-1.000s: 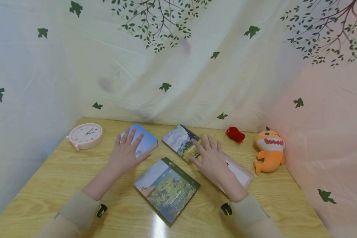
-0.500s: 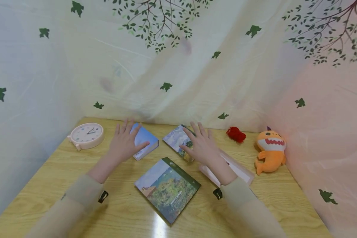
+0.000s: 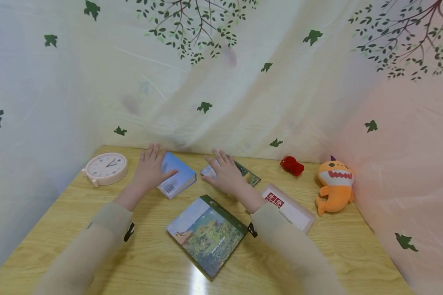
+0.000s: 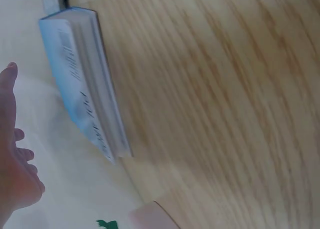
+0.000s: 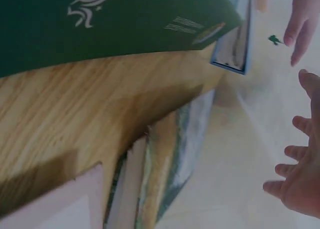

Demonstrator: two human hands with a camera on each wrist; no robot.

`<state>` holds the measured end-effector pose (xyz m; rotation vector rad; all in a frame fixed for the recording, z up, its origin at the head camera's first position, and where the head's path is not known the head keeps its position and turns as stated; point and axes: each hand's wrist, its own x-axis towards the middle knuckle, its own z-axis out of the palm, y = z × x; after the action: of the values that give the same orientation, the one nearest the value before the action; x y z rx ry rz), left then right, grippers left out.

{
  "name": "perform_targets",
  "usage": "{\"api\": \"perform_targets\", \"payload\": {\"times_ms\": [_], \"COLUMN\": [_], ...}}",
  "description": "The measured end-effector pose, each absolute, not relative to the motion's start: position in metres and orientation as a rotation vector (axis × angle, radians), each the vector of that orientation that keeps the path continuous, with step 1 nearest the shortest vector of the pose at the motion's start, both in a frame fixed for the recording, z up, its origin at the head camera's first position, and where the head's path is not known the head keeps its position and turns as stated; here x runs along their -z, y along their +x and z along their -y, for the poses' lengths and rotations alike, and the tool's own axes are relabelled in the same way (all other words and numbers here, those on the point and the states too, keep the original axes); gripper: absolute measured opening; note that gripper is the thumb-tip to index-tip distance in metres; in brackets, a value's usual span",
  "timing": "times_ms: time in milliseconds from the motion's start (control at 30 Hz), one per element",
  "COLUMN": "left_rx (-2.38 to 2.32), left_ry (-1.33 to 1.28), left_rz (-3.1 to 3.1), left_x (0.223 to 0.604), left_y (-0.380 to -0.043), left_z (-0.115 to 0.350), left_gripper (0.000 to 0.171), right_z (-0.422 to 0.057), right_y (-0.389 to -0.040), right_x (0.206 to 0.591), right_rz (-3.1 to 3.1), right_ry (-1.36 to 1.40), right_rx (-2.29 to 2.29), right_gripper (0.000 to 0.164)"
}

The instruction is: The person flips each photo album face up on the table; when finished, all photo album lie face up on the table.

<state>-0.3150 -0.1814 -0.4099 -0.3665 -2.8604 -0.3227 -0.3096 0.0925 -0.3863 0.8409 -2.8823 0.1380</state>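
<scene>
My left hand (image 3: 147, 174) hovers with fingers spread at the left side of a thick blue book (image 3: 179, 174), partly covering it. In the left wrist view the blue book (image 4: 75, 84) lies apart from the hand. My right hand (image 3: 227, 176), fingers also spread, is above a book with a painted landscape cover (image 3: 249, 174) and hides much of it. The right wrist view has that painted book (image 5: 175, 139) apart from the fingers. Nearer the front lies a larger book with a painted cover and green spine (image 3: 208, 237). Neither hand holds anything.
A pale pink book with a red label (image 3: 291, 211) lies at right, partly behind my right sleeve. A pink alarm clock (image 3: 106, 168) sits at back left. Red yarn (image 3: 292, 166) and an orange shark plush (image 3: 334, 186) are at right. A printed curtain (image 3: 192, 123) borders the table.
My right hand has moved left, from over the pink book to over the painted landscape book. The left hand has shifted slightly left and away from me, baring more of the blue book.
</scene>
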Motion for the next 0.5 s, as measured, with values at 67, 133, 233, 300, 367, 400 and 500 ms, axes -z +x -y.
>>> {"api": "perform_targets", "payload": {"times_ms": [67,133,233,300,367,400,500], "left_rx": [0.312,0.307,0.302,0.298,0.299,0.306,0.309], "left_ry": [-0.366,-0.361,-0.366,-0.379,-0.399,-0.410,-0.435], "left_rz": [2.868,2.879,2.906,2.939,2.965,2.976,2.999], "left_x": [0.414,0.418,0.422,0.424,0.427,0.428,0.430], "left_y": [-0.320,-0.325,-0.332,-0.335,-0.339,-0.340,-0.343], "left_z": [0.184,0.187,0.190,0.191,0.193,0.194,0.197], "left_gripper": [0.088,0.089,0.091,0.093,0.092,0.092,0.090], "right_z": [-0.088,-0.084,-0.081,-0.079,-0.078,-0.077,-0.075], "right_y": [-0.315,-0.319,-0.326,-0.331,-0.337,-0.340,-0.349], "right_x": [0.393,0.400,0.407,0.412,0.416,0.418,0.425], "right_rz": [2.899,2.917,2.952,2.970,2.990,2.996,3.026], "right_ry": [0.888,0.928,0.981,1.014,1.050,1.071,1.116], "right_rx": [-0.205,-0.269,-0.343,-0.403,-0.445,-0.467,-0.503], "right_gripper": [0.070,0.069,0.068,0.068,0.068,0.068,0.069]}}
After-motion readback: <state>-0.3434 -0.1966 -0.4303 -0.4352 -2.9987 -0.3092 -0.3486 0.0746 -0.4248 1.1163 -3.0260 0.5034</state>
